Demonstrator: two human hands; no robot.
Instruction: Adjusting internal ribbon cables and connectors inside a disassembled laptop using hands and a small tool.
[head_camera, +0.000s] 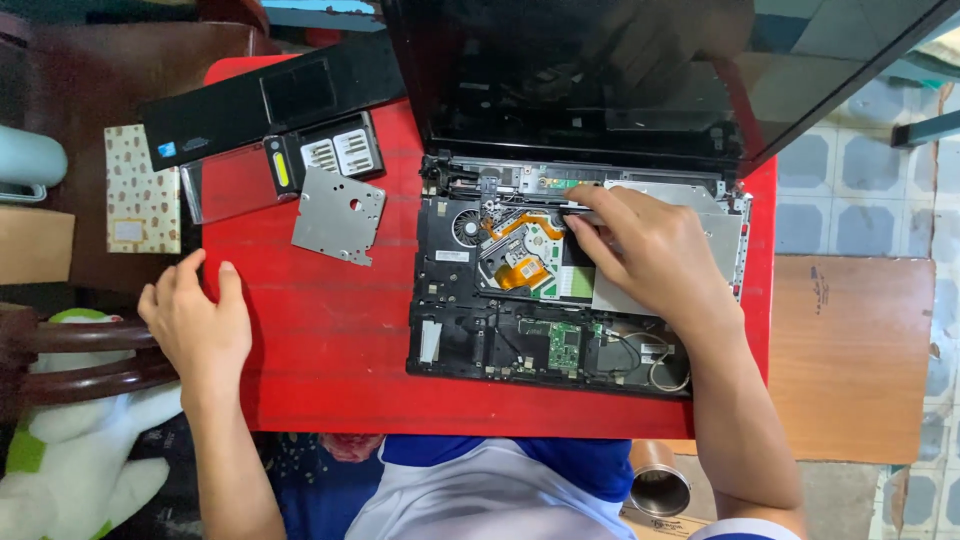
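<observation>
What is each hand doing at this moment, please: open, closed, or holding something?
Left hand: open, flat on the edge of the red table, holding nothing.
Right hand: fingers curled on the opened laptop base; whether it grips anything cannot be told.

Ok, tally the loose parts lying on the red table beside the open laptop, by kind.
Black palmrest panel: 1
Clear plastic sheet: 1
Black cover with a yellow tab: 1
Grey metal plate: 1
Total: 4
</observation>
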